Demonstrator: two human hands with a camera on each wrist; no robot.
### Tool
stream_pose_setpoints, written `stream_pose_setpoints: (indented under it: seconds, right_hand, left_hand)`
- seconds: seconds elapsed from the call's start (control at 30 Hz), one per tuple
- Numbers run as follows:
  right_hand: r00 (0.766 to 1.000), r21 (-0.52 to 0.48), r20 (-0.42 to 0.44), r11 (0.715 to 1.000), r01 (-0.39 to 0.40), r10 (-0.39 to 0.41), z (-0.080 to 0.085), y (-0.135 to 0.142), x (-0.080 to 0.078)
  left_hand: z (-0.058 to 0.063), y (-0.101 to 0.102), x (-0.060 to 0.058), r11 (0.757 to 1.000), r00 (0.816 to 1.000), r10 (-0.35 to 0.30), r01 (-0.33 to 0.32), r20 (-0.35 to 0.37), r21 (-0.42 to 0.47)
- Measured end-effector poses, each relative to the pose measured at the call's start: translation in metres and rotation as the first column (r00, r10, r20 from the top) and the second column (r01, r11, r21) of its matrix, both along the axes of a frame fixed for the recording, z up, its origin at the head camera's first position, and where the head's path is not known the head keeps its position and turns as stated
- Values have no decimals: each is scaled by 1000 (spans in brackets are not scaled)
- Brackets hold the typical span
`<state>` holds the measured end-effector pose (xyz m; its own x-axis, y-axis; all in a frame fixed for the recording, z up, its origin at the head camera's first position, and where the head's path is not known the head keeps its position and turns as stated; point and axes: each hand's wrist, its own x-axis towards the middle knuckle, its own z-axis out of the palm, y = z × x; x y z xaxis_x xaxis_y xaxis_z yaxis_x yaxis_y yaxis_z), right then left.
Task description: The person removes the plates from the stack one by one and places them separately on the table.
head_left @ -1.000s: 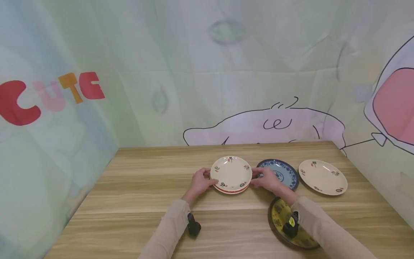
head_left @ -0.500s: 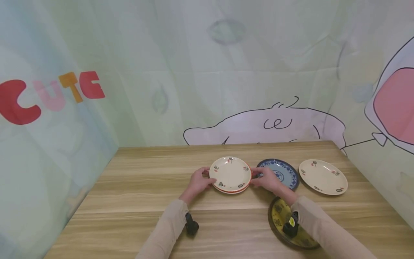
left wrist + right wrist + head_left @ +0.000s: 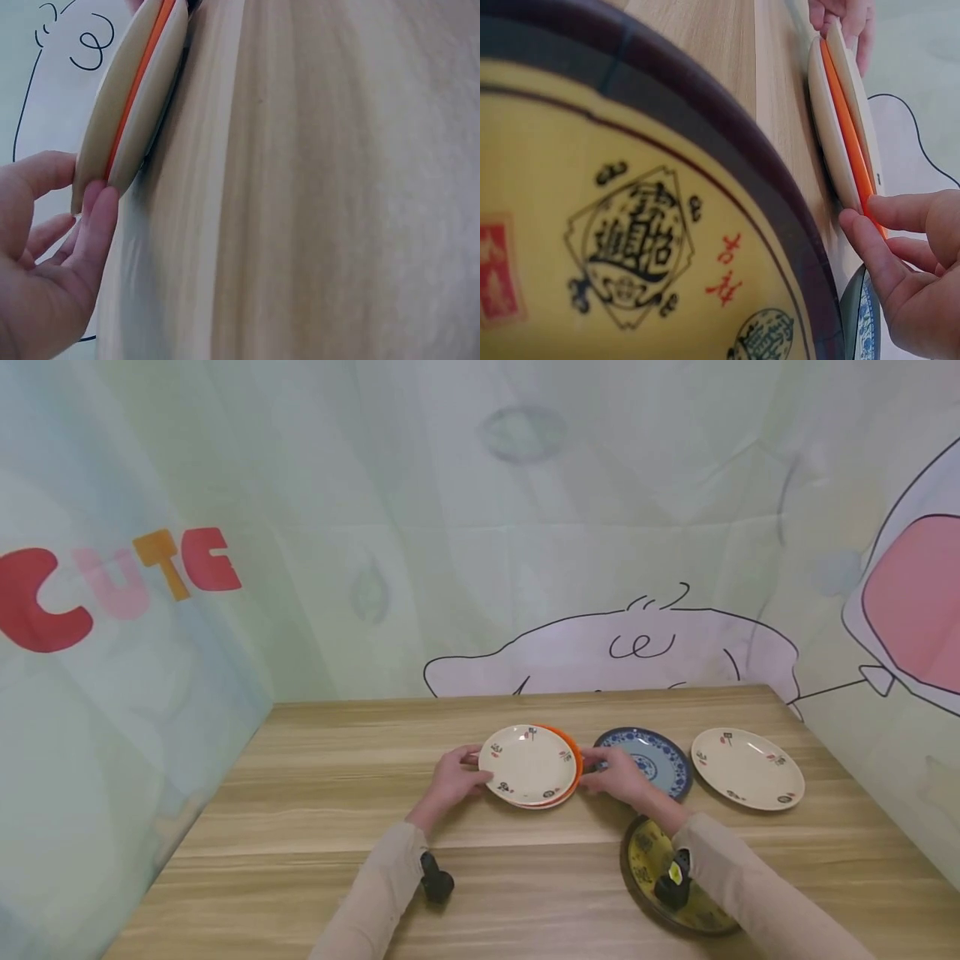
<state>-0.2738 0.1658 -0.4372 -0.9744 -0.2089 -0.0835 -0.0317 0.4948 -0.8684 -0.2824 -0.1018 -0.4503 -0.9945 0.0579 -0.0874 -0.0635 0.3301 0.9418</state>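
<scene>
A stack of plates sits at the middle of the table. On top is a cream plate (image 3: pixel 528 765) with small printed motifs, offset to the left. Under it an orange plate (image 3: pixel 573 752) shows its rim along the right, with another pale plate (image 3: pixel 154 97) lowest. My left hand (image 3: pixel 453 777) pinches the top cream plate by its left rim. At the stack's right side my right hand (image 3: pixel 615 773) holds the orange plate's edge between thumb and fingers, as the right wrist view shows. The fingertips under the rims are partly hidden.
Just right of the stack lies a blue patterned plate (image 3: pixel 660 752), partly behind my right hand. Farther right is a larger cream plate (image 3: pixel 747 770). A yellow plate with a dark rim (image 3: pixel 641 860) lies under my right forearm. Printed fabric (image 3: pixel 337 568) hangs behind the table.
The top cream plate has slid left with my left hand, so more of the orange rim shows on the right. My right hand has stayed nearly in place.
</scene>
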Motion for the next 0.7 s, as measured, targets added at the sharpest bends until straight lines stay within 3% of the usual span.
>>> stream_pose_setpoints:
  seconds: [0.7]
  right_hand:
    - [1000,14,-6,1000,-5,5,4,-2,3]
  left_hand:
    - [8,-6,5,998,1000,2,-2,12,70]
